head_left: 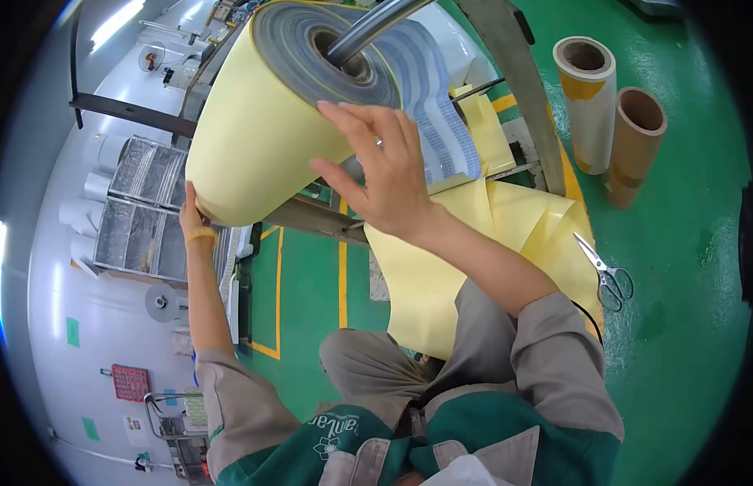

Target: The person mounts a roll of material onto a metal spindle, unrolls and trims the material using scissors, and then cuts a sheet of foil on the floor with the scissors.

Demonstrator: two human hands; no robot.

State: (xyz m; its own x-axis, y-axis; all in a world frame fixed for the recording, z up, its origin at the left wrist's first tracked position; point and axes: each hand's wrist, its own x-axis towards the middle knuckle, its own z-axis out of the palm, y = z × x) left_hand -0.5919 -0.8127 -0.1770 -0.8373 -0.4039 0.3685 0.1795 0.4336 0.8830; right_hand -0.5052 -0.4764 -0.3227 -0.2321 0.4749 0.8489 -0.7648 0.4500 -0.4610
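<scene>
A large roll of yellow sheet material sits on a metal shaft, its grey layered end facing me. At the roll's far left end, my left hand grips the edge, with most of its fingers hidden behind the roll. My right hand is raised by the roll's near end, fingers apart and holding nothing; whether its fingertips touch the roll I cannot tell. Blue-and-white patterned film hangs behind my right hand. Loose yellow sheet drapes below my right forearm.
A metal frame stands around the roll. Scissors lie at the right, beside the yellow sheet. Two upright tubes, one white and one brown, stand on the green floor. Wrapped rolls are stacked at the left.
</scene>
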